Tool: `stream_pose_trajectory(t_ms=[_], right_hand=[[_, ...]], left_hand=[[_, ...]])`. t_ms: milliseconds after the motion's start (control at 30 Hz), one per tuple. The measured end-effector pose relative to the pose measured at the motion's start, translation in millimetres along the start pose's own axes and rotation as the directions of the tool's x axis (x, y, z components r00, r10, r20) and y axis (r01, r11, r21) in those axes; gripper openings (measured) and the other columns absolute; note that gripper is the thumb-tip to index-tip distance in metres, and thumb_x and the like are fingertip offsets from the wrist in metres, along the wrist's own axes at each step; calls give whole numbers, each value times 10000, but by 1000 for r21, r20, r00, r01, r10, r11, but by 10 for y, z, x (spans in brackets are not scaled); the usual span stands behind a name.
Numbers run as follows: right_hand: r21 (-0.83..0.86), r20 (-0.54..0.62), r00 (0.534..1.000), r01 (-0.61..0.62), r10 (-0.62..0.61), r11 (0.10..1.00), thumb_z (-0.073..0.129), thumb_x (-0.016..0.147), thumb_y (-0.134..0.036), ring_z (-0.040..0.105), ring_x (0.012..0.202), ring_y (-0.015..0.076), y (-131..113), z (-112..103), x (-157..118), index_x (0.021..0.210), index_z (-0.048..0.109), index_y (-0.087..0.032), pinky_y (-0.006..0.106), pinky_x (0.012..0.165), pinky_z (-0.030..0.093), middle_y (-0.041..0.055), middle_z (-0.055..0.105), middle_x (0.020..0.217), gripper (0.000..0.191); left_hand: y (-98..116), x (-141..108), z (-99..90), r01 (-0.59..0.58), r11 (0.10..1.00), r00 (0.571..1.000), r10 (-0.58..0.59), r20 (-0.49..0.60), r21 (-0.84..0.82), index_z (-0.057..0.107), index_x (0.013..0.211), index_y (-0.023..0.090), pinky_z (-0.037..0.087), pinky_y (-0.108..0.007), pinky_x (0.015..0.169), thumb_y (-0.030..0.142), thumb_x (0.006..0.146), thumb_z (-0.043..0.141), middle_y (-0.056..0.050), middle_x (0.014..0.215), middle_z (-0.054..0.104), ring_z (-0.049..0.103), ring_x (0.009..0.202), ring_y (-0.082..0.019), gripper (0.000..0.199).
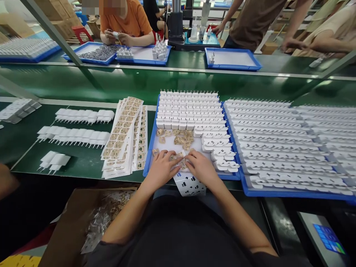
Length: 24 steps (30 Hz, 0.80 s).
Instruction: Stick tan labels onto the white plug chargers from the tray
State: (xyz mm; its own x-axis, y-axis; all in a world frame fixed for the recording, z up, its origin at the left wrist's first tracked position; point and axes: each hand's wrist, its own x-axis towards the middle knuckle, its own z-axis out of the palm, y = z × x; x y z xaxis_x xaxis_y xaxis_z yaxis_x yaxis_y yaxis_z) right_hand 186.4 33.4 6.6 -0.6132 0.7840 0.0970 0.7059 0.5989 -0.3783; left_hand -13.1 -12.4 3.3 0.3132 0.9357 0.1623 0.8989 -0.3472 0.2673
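Note:
My left hand (163,168) and my right hand (203,167) meet over the near edge of a blue-rimmed tray (150,155). Both have bent fingers closed on a white sticker sheet (190,185) with dark printed marks, which hangs over the table edge between them. Small tan cut-out pieces (184,139) lie loose on the tray floor just beyond my fingers, and some show under the fingertips. Rows of white plug adapters (189,107) with pins up fill the tray's far part and right side. Exactly what each fingertip pinches is partly hidden.
Left of the tray lies a stack of sticker sheets (124,129), then rows of white adapters (80,135). Another full adapter tray (278,193) adjoins on the right. Below left stands a cardboard box (63,222) of scraps. Across the bench, a person in orange (139,18) handles a white part.

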Motion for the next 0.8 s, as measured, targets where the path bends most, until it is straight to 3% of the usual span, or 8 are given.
stream_pose_trajectory(t_ms=[300,533,667,800], right_hand=[[-98,101,990,112,-102,989,585,951,-153,624,1003,266,-36,-157,98,991,669,-149,368,817,535,107,664,993,93],[-95,-16,993,111,-113,989,473,999,-171,610,944,240,-16,-72,69,906,614,-190,327,761,529,103,654,935,170],[195,-105,968,246,-229,949,463,1008,-207,607,1003,221,15,-209,-117,989,595,-213,349,862,533,92,632,1029,133],[494,-204,970,220,-134,841,490,1004,-247,629,998,204,-32,-341,-338,969,571,-229,344,862,539,78,648,1012,91]], left_hand=[[-13,-27,2,0,1000,1000,0,9,-2,631,1330,349,421,-491,994,368,976,514,-75,1287,604,483,1157,-309,373],[-7,-32,9,5,1000,1000,-5,7,-11,635,1319,357,430,-501,996,295,957,533,-69,1286,601,478,1166,-312,381],[-34,-26,14,24,999,1000,-23,12,-25,630,1324,312,434,-507,1008,252,960,507,-89,1295,583,477,1176,-310,388],[-132,-2,2,105,994,993,-103,-65,28,659,1275,308,439,-515,999,246,921,575,-106,1287,559,461,1201,-332,369]])
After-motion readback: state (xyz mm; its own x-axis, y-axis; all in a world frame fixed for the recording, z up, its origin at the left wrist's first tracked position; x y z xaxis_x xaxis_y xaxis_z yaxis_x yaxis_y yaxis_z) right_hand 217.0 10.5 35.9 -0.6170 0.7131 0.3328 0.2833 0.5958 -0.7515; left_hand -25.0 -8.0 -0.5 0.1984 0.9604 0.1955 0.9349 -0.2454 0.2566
